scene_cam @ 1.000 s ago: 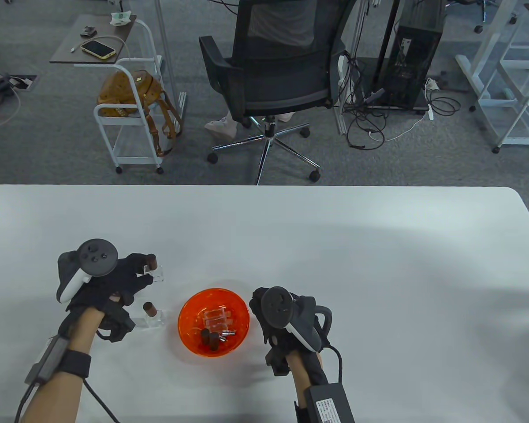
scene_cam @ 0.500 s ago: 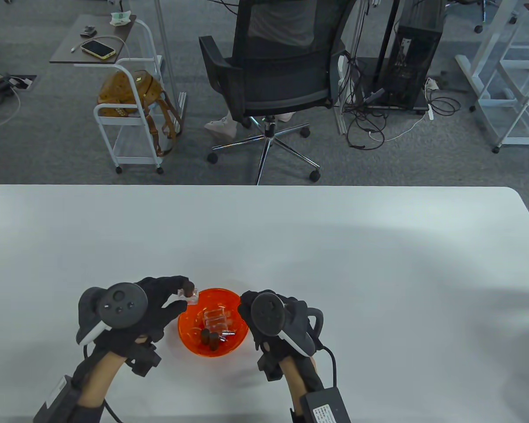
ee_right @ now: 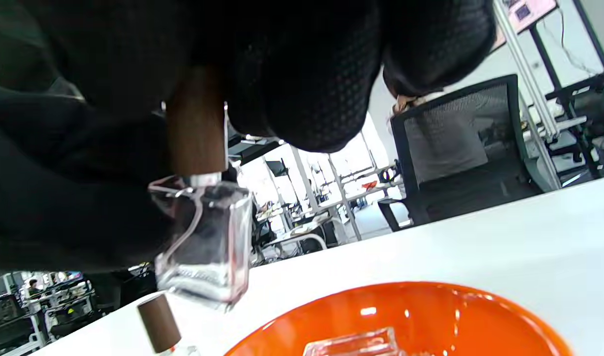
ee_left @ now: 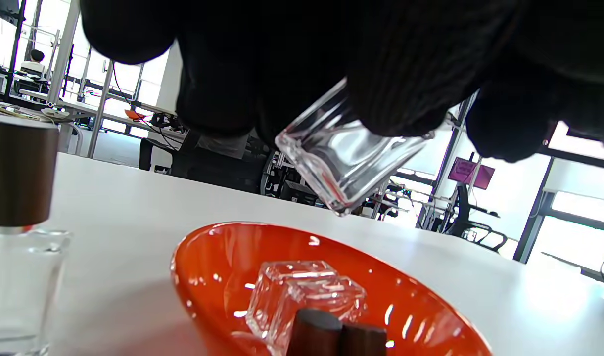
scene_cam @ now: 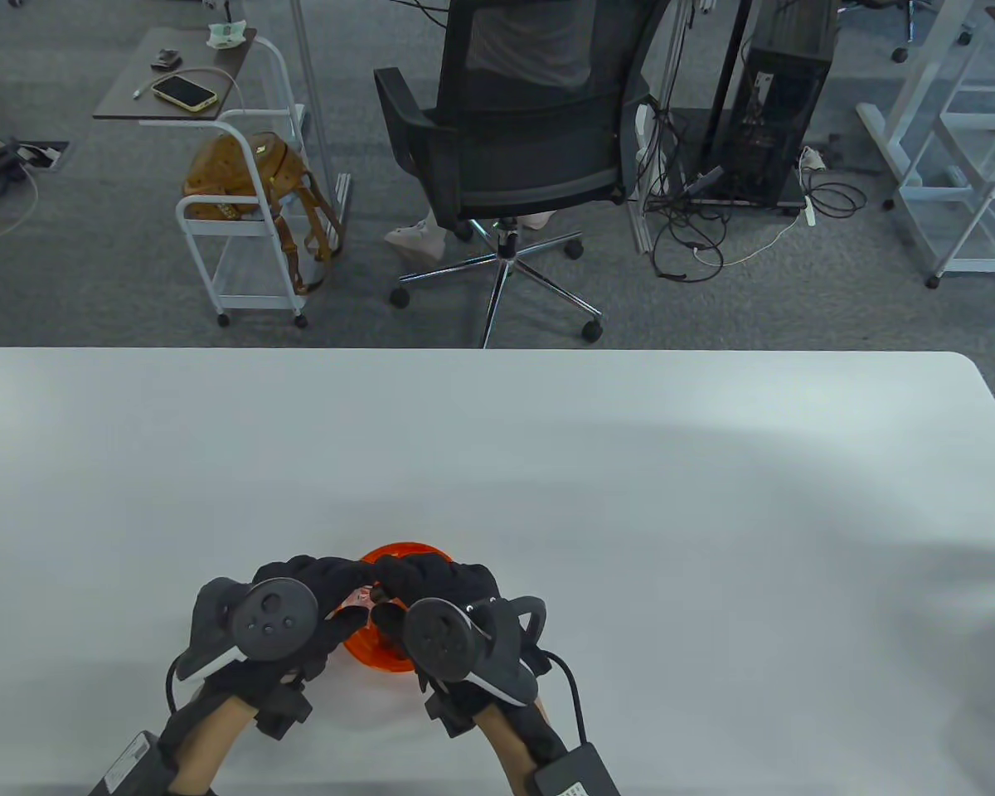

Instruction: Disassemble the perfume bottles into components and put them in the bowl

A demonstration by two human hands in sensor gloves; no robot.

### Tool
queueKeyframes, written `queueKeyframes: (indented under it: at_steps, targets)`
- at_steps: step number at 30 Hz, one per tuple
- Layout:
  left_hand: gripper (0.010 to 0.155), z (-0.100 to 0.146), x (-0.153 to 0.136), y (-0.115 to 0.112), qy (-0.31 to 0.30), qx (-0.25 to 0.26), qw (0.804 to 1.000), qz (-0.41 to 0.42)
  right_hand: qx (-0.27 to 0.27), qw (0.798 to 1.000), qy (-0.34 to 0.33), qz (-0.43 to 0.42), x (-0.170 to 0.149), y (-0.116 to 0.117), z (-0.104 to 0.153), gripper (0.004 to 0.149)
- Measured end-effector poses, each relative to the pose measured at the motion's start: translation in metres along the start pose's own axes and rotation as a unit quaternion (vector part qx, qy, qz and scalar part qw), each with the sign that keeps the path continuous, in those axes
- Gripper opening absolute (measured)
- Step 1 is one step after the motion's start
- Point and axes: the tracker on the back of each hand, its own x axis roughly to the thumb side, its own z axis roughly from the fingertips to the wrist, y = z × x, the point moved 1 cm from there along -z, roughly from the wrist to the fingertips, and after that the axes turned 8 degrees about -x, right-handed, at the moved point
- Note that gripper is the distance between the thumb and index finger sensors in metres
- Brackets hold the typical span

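Observation:
Both gloved hands meet over the orange bowl (scene_cam: 398, 554). My left hand (scene_cam: 344, 580) grips the clear glass body of a perfume bottle (ee_left: 341, 158), tilted above the bowl. My right hand (scene_cam: 391, 595) pinches that bottle's brown wooden cap (ee_right: 195, 133), which still sits on the glass body (ee_right: 208, 247). In the table view the hands hide the bottle almost entirely. Inside the bowl (ee_left: 208, 257) lie a clear glass bottle body (ee_left: 302, 291) and brown caps (ee_left: 336, 336). A second capped bottle (ee_left: 15, 222) stands on the table left of the bowl, its cap (ee_right: 158, 321) also showing in the right wrist view.
The white table (scene_cam: 630, 497) stretches wide to the right and back. Beyond its far edge stand a black office chair (scene_cam: 514, 157), a white cart (scene_cam: 240, 249) with a brown bag, and cables on the floor.
My left hand lifted one bottle from the left of the table and carried it right, over the bowl. My right hand moved left to meet it and took hold of the cap.

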Motion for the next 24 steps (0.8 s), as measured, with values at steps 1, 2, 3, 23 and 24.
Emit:
queueKeyframes:
  at_steps: [1,2,3,23,24]
  targets:
    - [0.054,0.0,0.0,-0.001,-0.002,-0.001,1.0,-0.001,0.003,1.0,0.002,-0.004,-0.001,0.0,0.0,0.051]
    - [0.054,0.0,0.001,-0.001,-0.002,-0.005,1.0,-0.001,-0.001,1.0,0.006,-0.014,-0.002,-0.001,0.0,0.051]
    - [0.054,0.0,0.001,0.0,-0.003,-0.003,1.0,0.003,-0.011,1.0,0.01,-0.021,-0.004,-0.003,0.0,0.05]
    - [0.055,0.003,-0.031,0.005,0.05,0.014,0.995,0.089,0.154,0.962,-0.008,0.223,-0.012,0.065,0.008,0.05]
    - [0.055,0.003,-0.031,0.005,0.048,0.014,0.995,0.088,0.158,0.961,-0.008,0.229,-0.012,0.067,0.009,0.05]
